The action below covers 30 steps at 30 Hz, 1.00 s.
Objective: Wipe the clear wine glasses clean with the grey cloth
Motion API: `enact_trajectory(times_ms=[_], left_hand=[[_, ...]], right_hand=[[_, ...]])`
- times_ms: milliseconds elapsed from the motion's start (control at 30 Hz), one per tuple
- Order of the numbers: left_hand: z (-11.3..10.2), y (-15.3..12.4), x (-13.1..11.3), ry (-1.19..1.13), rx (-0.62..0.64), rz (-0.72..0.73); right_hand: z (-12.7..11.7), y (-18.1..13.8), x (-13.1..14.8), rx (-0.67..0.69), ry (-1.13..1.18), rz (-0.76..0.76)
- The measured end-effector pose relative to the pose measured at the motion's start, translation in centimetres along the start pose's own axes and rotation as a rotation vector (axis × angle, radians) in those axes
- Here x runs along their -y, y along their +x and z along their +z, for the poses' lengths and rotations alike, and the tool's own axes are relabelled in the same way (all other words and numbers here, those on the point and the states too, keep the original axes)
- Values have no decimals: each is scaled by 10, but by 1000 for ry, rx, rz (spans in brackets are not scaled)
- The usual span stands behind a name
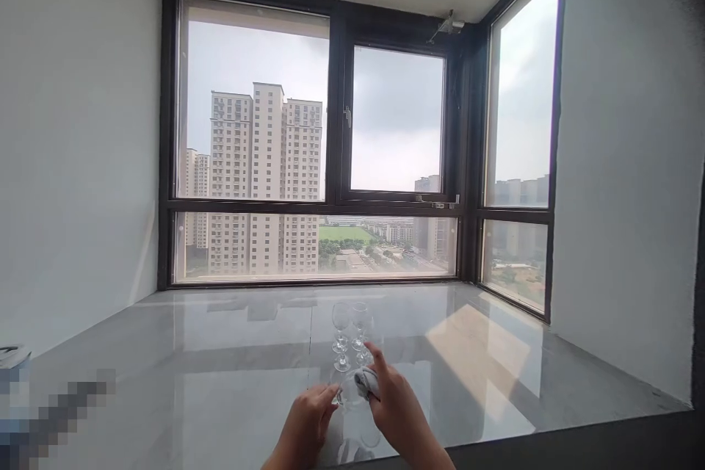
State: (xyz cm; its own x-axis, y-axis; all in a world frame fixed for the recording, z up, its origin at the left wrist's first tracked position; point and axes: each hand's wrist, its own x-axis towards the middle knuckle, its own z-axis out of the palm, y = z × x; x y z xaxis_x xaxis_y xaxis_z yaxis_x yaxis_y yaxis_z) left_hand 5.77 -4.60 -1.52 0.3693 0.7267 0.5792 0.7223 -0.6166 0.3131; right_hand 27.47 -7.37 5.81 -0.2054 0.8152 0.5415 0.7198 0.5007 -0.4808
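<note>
Low in the view, my left hand (309,417) pinches the stem of a clear stemmed glass (348,386) that lies tilted on its side above the sill. My right hand (397,405) grips a bunched grey cloth (366,383) at the bowl of that glass, with its index finger stretched forward. Whether the cloth reaches inside the bowl I cannot tell. Just beyond my hands, several clear stemmed glasses (341,317) stand close together on the glossy grey sill (247,374). My right hand partly covers the nearer ones.
Dark-framed windows (333,204) rise behind the sill, with another pane (518,139) at the right corner. White walls (622,176) flank both sides. A partly blurred object (15,358) stands at the far left. The sill's front edge (578,424) runs along the lower right.
</note>
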Motion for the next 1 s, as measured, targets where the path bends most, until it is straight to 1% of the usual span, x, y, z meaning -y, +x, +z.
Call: enact_trajectory(times_ms=[67, 133, 267, 333, 400, 500, 533, 600, 667, 733, 767, 833, 900, 1000], left_hand=[[1, -1, 2, -89, 17, 4], [4, -2, 4, -152, 28, -1], [7, -2, 8, -198, 14, -20], [7, -2, 8, -213, 0, -30], [6, -1, 7, -233, -20, -45], [7, 0, 8, -274, -65, -80], [8, 1, 10, -287, -91, -98], [10, 3, 15, -316, -168, -150], [11, 5, 19, -356, -254, -205], [9, 7, 20, -398, -303, -252], [8, 7, 20, -414, -309, -267], [6, 8, 19, -429, -288, -276], [5, 8, 18, -426, -235, -260], [7, 8, 19, -415, -175, -267]], right_hand=[[-2, 5, 2, -13, 76, 20], [-2, 9, 1, 5, 140, 37], [-6, 11, 0, 125, 280, 37], [-11, 12, 3, 165, 414, 49], [-16, 13, 7, 177, 583, 86], [-21, 16, 13, 122, 792, 155], [-21, 16, 13, 78, 825, 178], [-18, 17, 12, -40, 821, 220], [-10, 16, 10, -163, 759, 251], [4, 13, 9, -236, 700, 275], [13, 11, 10, -253, 685, 286], [31, 8, 15, -262, 677, 314], [49, 7, 24, -279, 707, 348], [64, 9, 38, -321, 832, 454]])
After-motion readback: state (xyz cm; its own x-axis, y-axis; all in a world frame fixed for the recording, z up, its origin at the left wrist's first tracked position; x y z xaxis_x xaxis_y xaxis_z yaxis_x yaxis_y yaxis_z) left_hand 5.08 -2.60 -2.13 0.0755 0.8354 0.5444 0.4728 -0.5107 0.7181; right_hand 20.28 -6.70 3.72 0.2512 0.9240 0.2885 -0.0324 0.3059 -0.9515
